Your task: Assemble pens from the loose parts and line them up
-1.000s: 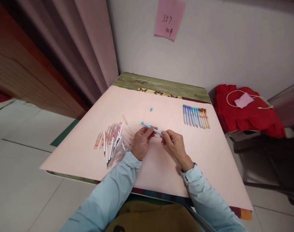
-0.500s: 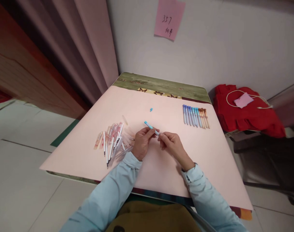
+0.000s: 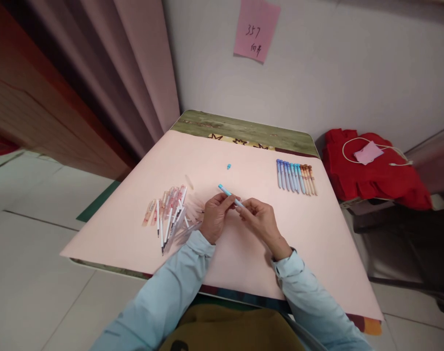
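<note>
My left hand [image 3: 215, 215] and my right hand [image 3: 260, 218] meet over the middle of the pink sheet [image 3: 243, 243], both pinched on a light blue pen [image 3: 227, 193]. The pen points up and to the left, its blue end sticking out beyond my left fingers. Its other end is hidden between my right fingertips. A pile of loose pen parts and refills [image 3: 170, 209] lies just left of my left hand. A small blue cap [image 3: 228, 166] sits alone farther back.
A row of several finished pens [image 3: 296, 176], blue and orange, lies at the back right of the sheet. The table's green and patterned edge [image 3: 243, 129] shows behind. A red cloth with a white cable [image 3: 371, 170] rests on a seat to the right. A pink note [image 3: 256, 28] hangs on the wall.
My right hand has slid left along the pen toward my left hand, so less of the pen shows between them. The pen has shifted slightly right.
</note>
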{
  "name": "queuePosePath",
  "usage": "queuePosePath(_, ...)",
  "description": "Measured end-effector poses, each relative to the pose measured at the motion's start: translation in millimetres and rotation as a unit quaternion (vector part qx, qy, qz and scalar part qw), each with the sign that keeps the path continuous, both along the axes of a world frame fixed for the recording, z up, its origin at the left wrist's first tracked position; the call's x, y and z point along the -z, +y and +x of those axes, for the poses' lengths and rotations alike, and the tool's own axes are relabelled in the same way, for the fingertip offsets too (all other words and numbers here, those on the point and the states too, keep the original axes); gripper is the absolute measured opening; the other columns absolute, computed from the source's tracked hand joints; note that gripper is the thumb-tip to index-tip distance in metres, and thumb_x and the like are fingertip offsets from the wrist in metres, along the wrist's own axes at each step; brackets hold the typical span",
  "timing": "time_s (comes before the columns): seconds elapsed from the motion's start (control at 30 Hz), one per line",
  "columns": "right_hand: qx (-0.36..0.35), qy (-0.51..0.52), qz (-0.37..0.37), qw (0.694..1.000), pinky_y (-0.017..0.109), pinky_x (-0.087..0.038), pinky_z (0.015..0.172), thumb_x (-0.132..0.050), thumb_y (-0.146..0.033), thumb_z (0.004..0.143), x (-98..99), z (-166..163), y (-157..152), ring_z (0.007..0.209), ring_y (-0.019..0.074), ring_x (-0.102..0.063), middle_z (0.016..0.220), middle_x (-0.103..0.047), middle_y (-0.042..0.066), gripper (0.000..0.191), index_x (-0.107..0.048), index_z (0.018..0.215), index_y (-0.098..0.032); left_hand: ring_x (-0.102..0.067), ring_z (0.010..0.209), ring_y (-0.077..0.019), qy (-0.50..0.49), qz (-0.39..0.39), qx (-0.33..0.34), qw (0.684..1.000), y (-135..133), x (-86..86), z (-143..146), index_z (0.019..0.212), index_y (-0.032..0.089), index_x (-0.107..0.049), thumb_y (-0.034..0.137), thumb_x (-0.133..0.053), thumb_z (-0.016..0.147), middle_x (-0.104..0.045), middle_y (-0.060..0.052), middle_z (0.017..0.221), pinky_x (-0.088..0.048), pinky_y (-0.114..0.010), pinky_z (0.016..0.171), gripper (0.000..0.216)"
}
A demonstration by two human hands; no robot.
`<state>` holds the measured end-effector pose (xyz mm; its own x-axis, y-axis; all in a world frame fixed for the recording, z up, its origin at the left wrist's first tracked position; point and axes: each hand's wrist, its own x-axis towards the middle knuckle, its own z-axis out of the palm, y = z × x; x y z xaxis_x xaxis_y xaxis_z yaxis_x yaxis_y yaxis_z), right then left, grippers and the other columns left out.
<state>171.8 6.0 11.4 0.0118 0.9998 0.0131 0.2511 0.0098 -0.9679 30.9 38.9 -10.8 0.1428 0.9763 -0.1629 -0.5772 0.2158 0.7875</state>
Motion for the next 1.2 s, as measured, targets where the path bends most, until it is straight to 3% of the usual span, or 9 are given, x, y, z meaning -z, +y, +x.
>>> queuePosePath(0.17,-0.076,0.062,-0.062,0.993,0.025,-0.05,0.056,-0.065,-0.053,0.083,-0.7,2,-2,0.055,0.0149,-0.062,0.062,-0.067,0.002,0.036,-0.068,0.075,-0.018,-0.061,0.07,-0.0129,0.041,0.007,0.014,0.999,-2,0.8,1,0.079,0.013,-0.074,0.034,-0.077,0.075,-0.07,-0.005,0.076,-0.047,-0.026,0.071,0.021)
queuePosePath(0.33,-0.082,-0.018,-0.027,0.996,0.025,-0.051,0.063,-0.049,-0.054,0.093,-4.7,14,10,0.062,0.0159,-0.066,0.066,-0.07,0.003,0.045,-0.069,0.077,-0.018,-0.062,0.064,-0.0127,0.008,-0.035,-0.043,0.998,-15,-23.2,5,0.079,0.014,-0.067,0.038,-0.076,0.074,-0.069,-0.003,0.073,-0.049,-0.028,0.068,0.026)
queuePosePath(0.5,0.033,-0.272,0.072,0.959,0.028,-0.05,0.078,-0.052,-0.038,0.093,-7.8,21,67,0.081,0.018,-0.068,0.093,-0.074,0.003,0.028,-0.068,0.112,-0.024,-0.058,0.056,-0.0106,0.044,-0.076,-0.047,0.995,-32,-57.7,-4,0.094,0.014,-0.068,0.045,-0.071,0.077,-0.061,0.002,0.065,-0.045,-0.022,0.054,0.035)
queuePosePath(0.63,-0.034,-0.394,0.11,0.912,0.031,-0.046,0.095,-0.05,-0.021,0.091,-8.9,3,122,0.109,0.0208,-0.061,0.132,-0.061,0.007,0.044,-0.055,0.135,-0.024,-0.054,0.055,-0.0081,0.047,-0.114,-0.018,0.992,-39,-70.2,-17,0.095,0.014,-0.067,0.045,-0.073,0.075,-0.06,0.001,0.067,-0.039,-0.019,0.047,0.038)
queuePosePath(0.77,-0.104,-0.409,0.08,0.903,0.03,-0.043,0.099,-0.048,-0.015,0.092,-7.3,-16,154,0.116,0.0205,-0.057,0.135,-0.058,0.006,0.042,-0.06,0.13,-0.025,-0.054,0.057,-0.0079,0.039,-0.124,0.009,0.991,-38,-78.8,-31,0.096,0.013,-0.065,0.04,-0.078,0.071,-0.062,0.0,0.072,-0.039,-0.019,0.049,0.039)
queuePosePath(0.93,-0.083,-0.375,0.058,0.921,0.032,-0.044,0.095,-0.054,-0.02,0.091,-9.8,-20,151,0.105,0.0226,-0.062,0.112,-0.069,0.012,0.022,-0.073,0.1,-0.017,-0.057,0.064,-0.0101,0.058,-0.09,0.019,0.994,-33,-89.8,-47,0.1,0.014,-0.064,0.036,-0.076,0.075,-0.065,-0.003,0.079,-0.045,-0.022,0.059,0.035)
queuePosePath(1.03,-0.063,-0.312,0.047,0.947,0.031,-0.05,0.086,-0.047,-0.029,0.096,-20.7,-15,131,0.092,0.0189,-0.067,0.099,-0.072,0.009,0.027,-0.07,0.102,-0.017,-0.056,0.065,-0.0103,0.112,-0.064,0.016,0.992,-30,-89.3,-55,0.099,0.014,-0.065,0.036,-0.072,0.078,-0.066,-0.004,0.082,-0.043,-0.022,0.058,0.031)
queuePosePath(1.13,-0.045,-0.019,0.014,0.999,0.032,-0.056,0.074,-0.061,-0.04,0.088,-41.9,-10,105,0.075,0.0167,-0.069,0.083,-0.071,0.003,0.028,-0.066,0.103,-0.017,-0.054,0.065,-0.0103,0.176,-0.038,0.015,0.983,-28,-87.0,-59,0.099,0.015,-0.066,0.035,-0.07,0.08,-0.066,-0.005,0.084,-0.042,-0.022,0.057,0.028)
queuePosePath(1.2,-0.021,0.153,-0.003,0.988,0.032,-0.057,0.073,-0.077,-0.041,0.073,-58.6,-6,87,0.071,0.016,-0.068,0.075,-0.069,0.0,0.032,-0.067,0.092,-0.018,-0.054,0.066,-0.0107,0.219,-0.013,0.02,0.975,-26,-87.6,-60,0.1,0.015,-0.067,0.034,-0.068,0.081,-0.067,-0.005,0.085,-0.042,-0.023,0.057,0.027)
